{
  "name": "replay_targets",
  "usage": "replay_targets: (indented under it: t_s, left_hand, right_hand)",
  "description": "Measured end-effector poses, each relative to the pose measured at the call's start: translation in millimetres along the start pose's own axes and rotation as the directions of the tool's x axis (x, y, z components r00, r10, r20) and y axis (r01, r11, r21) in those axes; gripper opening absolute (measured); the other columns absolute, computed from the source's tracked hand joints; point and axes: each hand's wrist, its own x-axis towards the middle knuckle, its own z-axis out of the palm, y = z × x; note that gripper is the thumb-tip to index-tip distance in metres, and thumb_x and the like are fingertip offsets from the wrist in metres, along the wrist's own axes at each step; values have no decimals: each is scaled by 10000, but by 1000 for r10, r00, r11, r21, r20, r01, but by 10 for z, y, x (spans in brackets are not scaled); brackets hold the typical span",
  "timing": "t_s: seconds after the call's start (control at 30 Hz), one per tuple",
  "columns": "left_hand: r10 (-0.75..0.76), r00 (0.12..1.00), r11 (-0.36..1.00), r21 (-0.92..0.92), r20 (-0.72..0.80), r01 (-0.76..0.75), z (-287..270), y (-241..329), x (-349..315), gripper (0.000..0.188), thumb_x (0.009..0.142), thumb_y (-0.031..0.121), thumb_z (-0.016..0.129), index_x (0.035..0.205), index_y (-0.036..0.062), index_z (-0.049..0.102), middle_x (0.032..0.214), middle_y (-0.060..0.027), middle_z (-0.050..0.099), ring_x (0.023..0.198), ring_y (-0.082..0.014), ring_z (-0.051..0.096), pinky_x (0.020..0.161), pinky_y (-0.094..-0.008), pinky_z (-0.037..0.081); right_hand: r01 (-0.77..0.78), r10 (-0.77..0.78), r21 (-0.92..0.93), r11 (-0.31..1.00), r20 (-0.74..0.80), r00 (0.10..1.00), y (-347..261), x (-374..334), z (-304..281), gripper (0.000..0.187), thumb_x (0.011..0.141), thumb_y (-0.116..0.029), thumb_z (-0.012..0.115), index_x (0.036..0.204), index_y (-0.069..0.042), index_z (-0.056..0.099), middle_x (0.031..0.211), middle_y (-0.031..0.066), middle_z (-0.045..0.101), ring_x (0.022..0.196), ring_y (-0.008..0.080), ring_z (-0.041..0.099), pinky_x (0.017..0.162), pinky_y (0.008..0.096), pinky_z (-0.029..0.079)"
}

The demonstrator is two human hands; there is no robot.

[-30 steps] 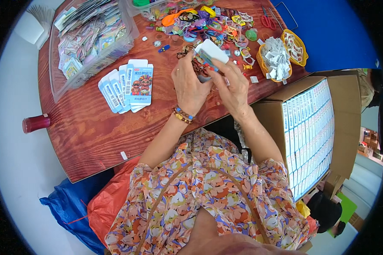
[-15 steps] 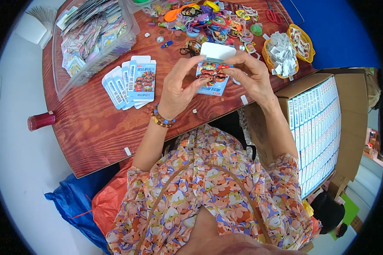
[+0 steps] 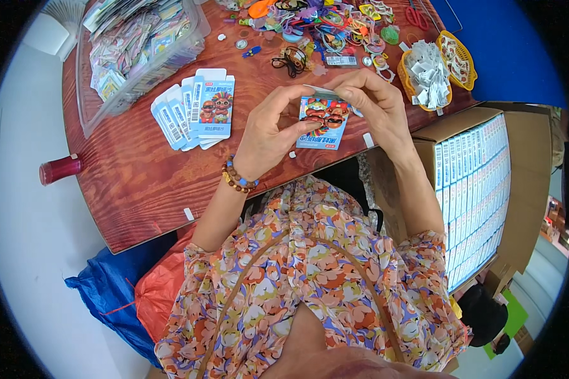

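Note:
Both hands hold one small blue printed carton (image 3: 322, 123) upright above the near edge of the wooden table (image 3: 133, 183). My left hand (image 3: 272, 129), with a bead bracelet at the wrist, pinches its left side and top. Fingers of my right hand (image 3: 376, 107) grip the top flap and right side. The carton's printed face with cartoon figures points toward me.
A fanned stack of flat blue cartons (image 3: 196, 107) lies left of my hands. A clear bin of packets (image 3: 139, 44) sits at the far left. Colourful small toys (image 3: 322, 22) and yellow baskets (image 3: 455, 57) lie at the back. An open cardboard box of packed cartons (image 3: 474, 189) stands on my right. A red cup (image 3: 60, 169) sits off the table's left edge.
The carton has come down and nearer to me, from over the toy pile to the table's near edge. It has turned so its printed face shows, with both hands still on it.

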Motion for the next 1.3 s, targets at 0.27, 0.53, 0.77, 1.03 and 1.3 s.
replay_targets:
  t_s: [0.27,0.53,0.77,1.03,1.3]
  left_hand:
    - [-4,1000,1000,-21,-3,4,13,-5,-7,451,861,4,717,1274,39,540,1047,-88,662,940,-149,689,777,-296,579]
    - [-18,1000,995,99,-8,19,26,22,-3,527,822,18,756,1250,68,454,1026,-109,679,893,-169,691,749,-311,566]
    - [-35,998,982,186,-43,42,56,-1,-29,585,790,13,771,1274,72,448,1025,-113,677,867,-186,687,747,-314,560]
    - [74,997,992,101,-20,-72,123,-38,35,570,808,22,759,1349,68,586,1200,-88,632,1049,-166,637,830,-296,545]
    - [30,998,992,123,50,-36,274,-58,24,473,803,-18,746,1261,54,654,1009,-68,640,927,-165,627,812,-297,511]
  right_hand:
    - [-178,175,54,982,61,983,-3,5,-17,174,936,-12,643,1097,14,703,1001,34,705,892,71,636,798,221,517]
    - [-125,137,-157,980,64,989,-122,8,-39,179,921,5,647,1076,0,735,914,17,730,841,56,640,775,218,521]
    - [201,-134,-501,842,167,977,-158,-50,-15,239,889,-14,655,1120,-14,715,1022,82,750,945,173,711,895,328,540]
    - [94,-91,-399,912,27,996,-41,-256,21,407,862,-3,688,1263,-47,642,1253,94,674,1113,225,665,920,338,535]
    - [204,-236,-443,873,-19,971,129,-424,-138,283,830,-3,723,1113,-3,714,1160,138,705,1066,245,683,877,331,557]
